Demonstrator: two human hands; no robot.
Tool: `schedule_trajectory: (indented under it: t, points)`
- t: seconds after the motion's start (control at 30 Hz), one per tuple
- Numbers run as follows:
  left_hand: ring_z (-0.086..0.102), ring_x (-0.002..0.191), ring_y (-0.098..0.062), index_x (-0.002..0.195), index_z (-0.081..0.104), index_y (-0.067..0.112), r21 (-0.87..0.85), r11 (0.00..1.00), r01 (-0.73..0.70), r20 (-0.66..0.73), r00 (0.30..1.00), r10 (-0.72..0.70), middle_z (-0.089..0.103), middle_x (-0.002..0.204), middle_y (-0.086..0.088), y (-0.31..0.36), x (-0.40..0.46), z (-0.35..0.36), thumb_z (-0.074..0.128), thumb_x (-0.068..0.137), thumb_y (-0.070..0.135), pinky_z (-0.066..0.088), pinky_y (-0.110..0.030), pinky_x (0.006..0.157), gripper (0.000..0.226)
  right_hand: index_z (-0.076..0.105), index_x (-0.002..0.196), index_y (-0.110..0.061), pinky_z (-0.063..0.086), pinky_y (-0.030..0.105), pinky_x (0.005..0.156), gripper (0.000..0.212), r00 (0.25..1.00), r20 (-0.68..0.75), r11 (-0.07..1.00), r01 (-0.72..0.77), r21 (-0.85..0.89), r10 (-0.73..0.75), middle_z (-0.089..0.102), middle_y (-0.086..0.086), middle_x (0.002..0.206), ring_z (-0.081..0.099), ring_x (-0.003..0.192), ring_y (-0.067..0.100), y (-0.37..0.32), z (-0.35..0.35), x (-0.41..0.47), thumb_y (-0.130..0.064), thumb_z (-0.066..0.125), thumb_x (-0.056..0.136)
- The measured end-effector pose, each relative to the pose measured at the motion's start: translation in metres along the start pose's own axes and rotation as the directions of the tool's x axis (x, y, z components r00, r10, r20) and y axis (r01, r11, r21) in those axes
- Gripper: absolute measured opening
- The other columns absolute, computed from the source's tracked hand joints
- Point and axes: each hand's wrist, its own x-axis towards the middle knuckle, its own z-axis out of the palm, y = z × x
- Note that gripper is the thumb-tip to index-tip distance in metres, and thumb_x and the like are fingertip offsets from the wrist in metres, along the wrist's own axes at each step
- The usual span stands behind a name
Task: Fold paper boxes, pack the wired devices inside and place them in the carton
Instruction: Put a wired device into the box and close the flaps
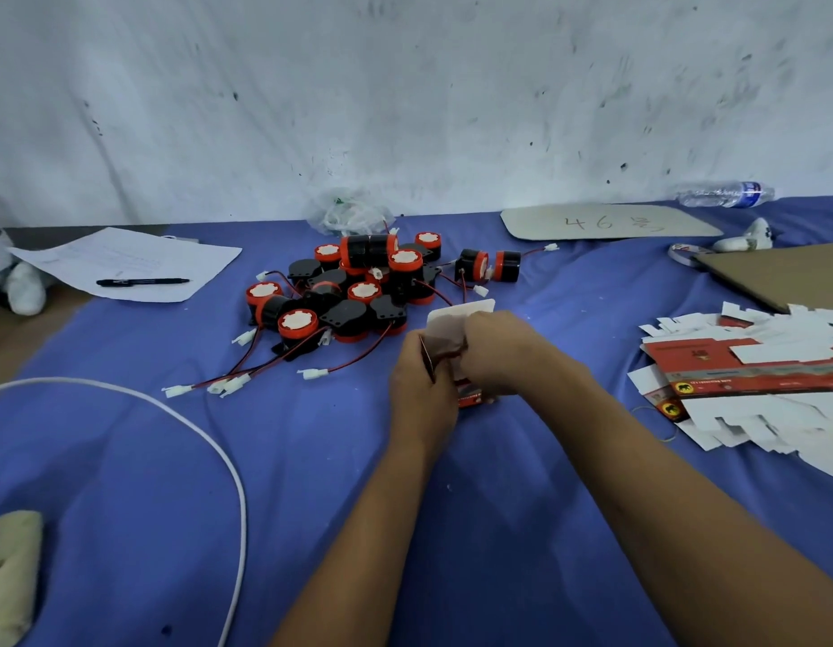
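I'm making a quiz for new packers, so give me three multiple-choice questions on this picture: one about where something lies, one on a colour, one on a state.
1. Where does the black pen lie?
A. on the sheet of paper at the left
B. among the flat box blanks
C. beside the water bottle

2. What colour is the cloth over the work surface?
A. green
B. blue
C. grey

3. What state is the paper box in?
A. lying flat in the stack
B. closed and set down in a carton
C. held in both hands, partly folded

Answers
1. A: the pen rests on the white sheet, far from the stack of box blanks and the water bottle.
2. B: blue fabric shows all round the pile of wired devices.
3. C: the left hand and right hand both grip it, with a white flap still raised.
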Motion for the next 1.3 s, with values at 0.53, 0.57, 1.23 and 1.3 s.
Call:
schedule_trajectory:
  t: [0.53,0.57,1.23,1.3]
  points:
    - [0.071,0.091,-0.028,0.103,0.062,0.02,-0.07,0.983,0.17,-0.018,0.985,-0.172,0.073,0.098,-0.007,0.004,0.008,0.0,0.076,0.091,0.013,0.061,-0.053,0.079,0.02,0.067,0.088,-0.014,0.044,0.03,0.062,0.019,0.909,-0.412,0.997,0.079,0.021,-0.063,0.063,0.004,0.086,0.058,0.077,0.022,-0.002,0.013,-0.014,-0.003,0.053,0.09]
    - [0.071,0.09,-0.027,0.103,0.062,0.02,-0.079,0.982,0.169,-0.014,0.985,-0.17,0.074,0.097,-0.006,0.005,0.008,0.001,0.077,0.089,0.013,0.061,-0.054,0.078,0.022,0.063,0.084,-0.014,0.038,0.03,0.058,0.017,0.901,-0.432,0.997,0.071,0.04,-0.047,0.058,0.001,0.082,0.053,0.072,0.02,-0.003,0.015,-0.014,-0.003,0.051,0.091]
    - [0.071,0.092,-0.013,0.107,0.061,0.022,-0.056,0.993,0.102,0.016,0.995,-0.101,0.075,0.1,0.003,0.0,0.007,-0.001,0.079,0.086,0.01,0.061,-0.044,0.085,0.03,0.067,0.104,-0.014,0.039,0.031,0.073,0.023,0.879,-0.465,0.995,-0.084,0.057,0.101,0.067,0.011,0.105,0.061,0.097,0.027,-0.016,0.036,-0.013,-0.004,0.05,0.093]
    - [0.071,0.094,-0.014,0.109,0.062,0.021,-0.046,0.994,0.102,0.025,0.995,-0.101,0.075,0.103,0.001,-0.001,0.007,-0.001,0.079,0.086,0.011,0.061,-0.045,0.087,0.03,0.066,0.101,-0.013,0.037,0.031,0.068,0.019,0.87,-0.472,0.99,-0.114,0.081,0.139,0.068,0.011,0.102,0.062,0.094,0.028,-0.018,0.036,-0.012,-0.004,0.052,0.092]
